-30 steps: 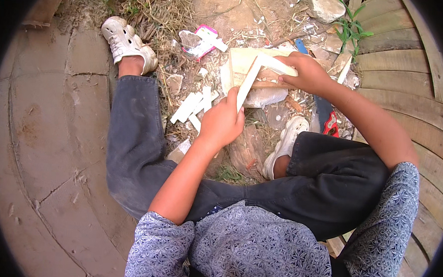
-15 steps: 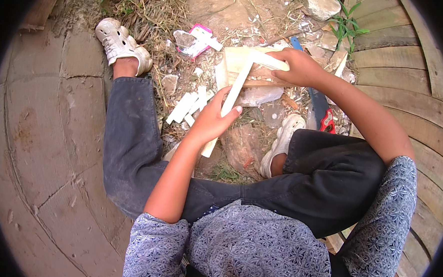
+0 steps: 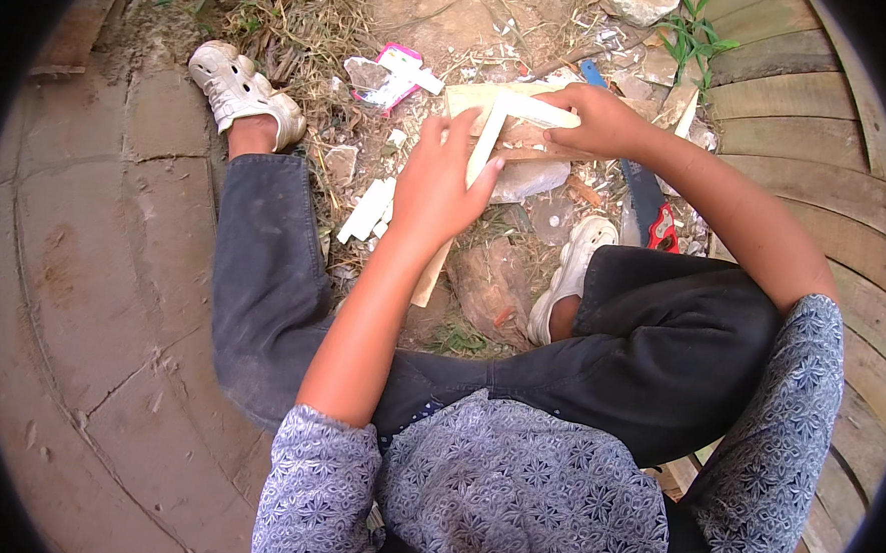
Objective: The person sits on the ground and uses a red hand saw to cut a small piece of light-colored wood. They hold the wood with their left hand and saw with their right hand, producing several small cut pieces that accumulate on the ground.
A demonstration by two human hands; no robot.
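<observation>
There is one view only, from a camera on the seated person's head, looking almost straight down and slightly forward. It sits close: the patterned shirt [image 3: 512, 490] fills the lower edge, both forearms run up from it, and the dirt ground [image 3: 447, 16] lies at the top. The wide lens bends the paving [image 3: 93, 258] and wooden boards [image 3: 821, 146] toward a dark round rim.

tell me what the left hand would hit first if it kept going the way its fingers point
Probably the pale wooden piece held by the right hand. The left hand points up-frame along the long wooden strip toward it; depth is unclear.
</observation>
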